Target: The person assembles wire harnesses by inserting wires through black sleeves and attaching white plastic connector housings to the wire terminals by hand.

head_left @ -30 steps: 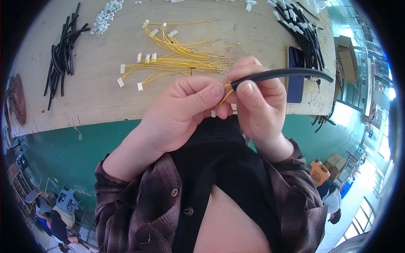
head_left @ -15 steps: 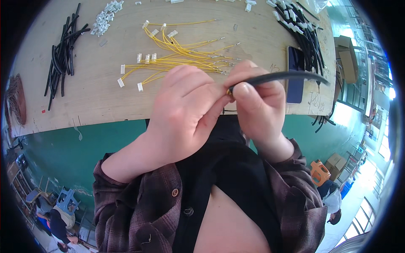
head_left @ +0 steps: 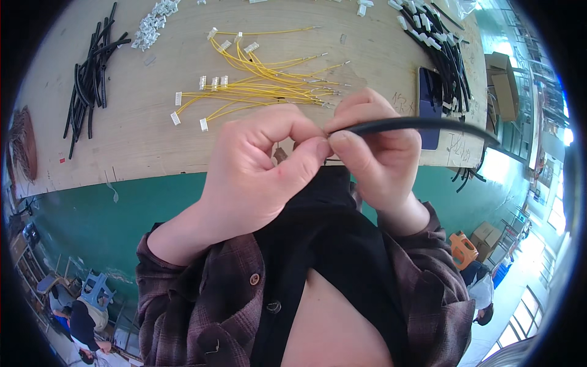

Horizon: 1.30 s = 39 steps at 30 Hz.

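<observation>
A black sleeve tube (head_left: 428, 124) runs out to the right from my right hand (head_left: 379, 153), which pinches it near its left end between thumb and forefinger. Fingertip to fingertip with it, my left hand (head_left: 263, 159) is closed in a pinch at that same end. Whatever lies between the left fingertips is hidden by the fingers. Just beyond my hands, yellow wires (head_left: 263, 88) lie spread on the wooden table (head_left: 140, 134). White plug connectors (head_left: 214, 84) sit on their left ends, and small metal terminals tip their right ends.
A bundle of black tubes (head_left: 92, 79) lies at the left, near a heap of small white connectors (head_left: 156, 23). At the right are a phone (head_left: 430, 98) and black sleeved cables with white plugs (head_left: 437, 43). Stools and people show beyond the table.
My left hand has turned, its thumb and forefinger now meeting the right fingertips. The yellow bit seen at the tube's end is now covered. The tube's free end has swung slightly nearer.
</observation>
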Tool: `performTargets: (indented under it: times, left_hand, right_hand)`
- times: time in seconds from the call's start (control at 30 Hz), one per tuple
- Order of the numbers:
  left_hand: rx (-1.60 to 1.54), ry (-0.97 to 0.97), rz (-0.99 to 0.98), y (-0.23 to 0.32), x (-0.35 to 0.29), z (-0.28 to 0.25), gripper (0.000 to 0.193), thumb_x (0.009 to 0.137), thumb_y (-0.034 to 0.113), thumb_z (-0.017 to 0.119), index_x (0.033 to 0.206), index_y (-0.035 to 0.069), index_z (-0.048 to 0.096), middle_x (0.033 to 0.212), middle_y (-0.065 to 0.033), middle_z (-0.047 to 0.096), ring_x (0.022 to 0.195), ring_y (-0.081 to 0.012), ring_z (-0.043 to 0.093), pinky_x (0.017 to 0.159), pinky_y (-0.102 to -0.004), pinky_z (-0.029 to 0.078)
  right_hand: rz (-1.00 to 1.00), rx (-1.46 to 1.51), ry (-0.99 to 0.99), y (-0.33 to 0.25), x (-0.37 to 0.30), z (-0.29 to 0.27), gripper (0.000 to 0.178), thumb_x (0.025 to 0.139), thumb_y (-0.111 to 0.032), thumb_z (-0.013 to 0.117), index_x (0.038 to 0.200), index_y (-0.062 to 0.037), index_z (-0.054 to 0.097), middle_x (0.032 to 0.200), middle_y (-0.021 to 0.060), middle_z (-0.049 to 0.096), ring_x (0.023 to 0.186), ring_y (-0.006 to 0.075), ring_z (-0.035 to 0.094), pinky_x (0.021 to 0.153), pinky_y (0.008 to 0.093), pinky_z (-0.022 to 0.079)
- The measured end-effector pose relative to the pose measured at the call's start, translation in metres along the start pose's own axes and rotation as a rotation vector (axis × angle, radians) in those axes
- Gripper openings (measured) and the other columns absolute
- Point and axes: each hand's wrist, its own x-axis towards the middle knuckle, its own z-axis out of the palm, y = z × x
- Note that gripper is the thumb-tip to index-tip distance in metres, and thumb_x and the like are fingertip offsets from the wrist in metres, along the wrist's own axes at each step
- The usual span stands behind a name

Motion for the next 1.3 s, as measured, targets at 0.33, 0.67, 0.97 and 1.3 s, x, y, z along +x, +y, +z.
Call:
performTargets:
  times: [0.33, 0.67, 0.97, 1.3]
  left_hand:
    - [-0.253, 0.032, -0.192, 0.003, 0.003, 0.001, 0.007, 0.079, 0.005, 0.053, 0.074, 0.001, 0.056, 0.067, 0.0034, 0.051, 0.062, 0.0006, 0.044, 0.054, -0.0142, 0.035]
    - [-0.341, -0.013, -0.134, 0.001, 0.006, 0.006, 0.009, 0.082, 0.008, 0.052, 0.080, 0.000, 0.054, 0.069, 0.0010, 0.052, 0.063, -0.0039, 0.047, 0.057, -0.0177, 0.038]
    - [-0.040, -0.039, -0.048, 0.004, 0.002, 0.000, 0.010, 0.083, 0.009, 0.052, 0.086, -0.001, 0.054, 0.072, 0.0004, 0.052, 0.063, -0.0049, 0.047, 0.059, -0.0171, 0.040]
    - [-0.200, -0.008, -0.067, 0.009, 0.000, 0.000, 0.021, 0.079, 0.002, 0.054, 0.098, -0.002, 0.046, 0.083, -0.0066, 0.053, 0.073, -0.0116, 0.053, 0.069, -0.0221, 0.045]
  right_hand:
    - [0.185, 0.272, 0.028, -0.008, -0.002, -0.004, 0.022, 0.082, -0.017, 0.050, 0.083, 0.0048, 0.053, 0.066, 0.0088, 0.052, 0.052, 0.0100, 0.046, 0.047, 0.0201, 0.036]
    - [0.308, 0.662, 0.107, -0.003, 0.000, -0.006, 0.025, 0.086, -0.021, 0.046, 0.082, 0.0043, 0.049, 0.055, 0.0070, 0.050, 0.041, 0.0090, 0.043, 0.037, 0.0192, 0.033]
    - [0.196, 0.262, 0.107, -0.012, 0.000, 0.001, 0.021, 0.085, -0.016, 0.046, 0.084, 0.0042, 0.050, 0.059, 0.0077, 0.052, 0.047, 0.0099, 0.047, 0.040, 0.0187, 0.037]
    - [0.250, 0.364, 0.179, -0.009, 0.002, 0.000, 0.022, 0.085, -0.018, 0.047, 0.085, 0.0033, 0.051, 0.058, 0.0076, 0.052, 0.046, 0.0105, 0.047, 0.040, 0.0193, 0.037]
